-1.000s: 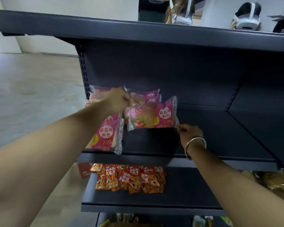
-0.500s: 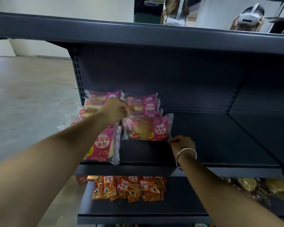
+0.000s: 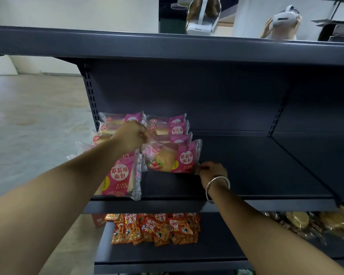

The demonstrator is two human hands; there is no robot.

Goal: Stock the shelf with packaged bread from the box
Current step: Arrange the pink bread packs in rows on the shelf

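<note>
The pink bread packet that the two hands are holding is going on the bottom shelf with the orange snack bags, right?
Not quite. The head view shows both hands, left hand and right hand, pinching the pink bread packet on the middle shelf, beside the other bread packets. The orange snack bags lie one shelf below.

pink bread pack (image 3: pixel 172 157) | upright, front of row | shelf (image 3: pixel 256 175)

A single head-worn camera looks forward and slightly down at a dark shelving unit (image 3: pixel 246 167), close enough that both forearms reach in from the bottom corners. The wide lens bows the top shelf edge (image 3: pixel 167 46) across the frame. The lower shelf (image 3: pixel 216 253) shows beneath, floor (image 3: pixel 34 120) at left. There is no second view to share anything.
</note>
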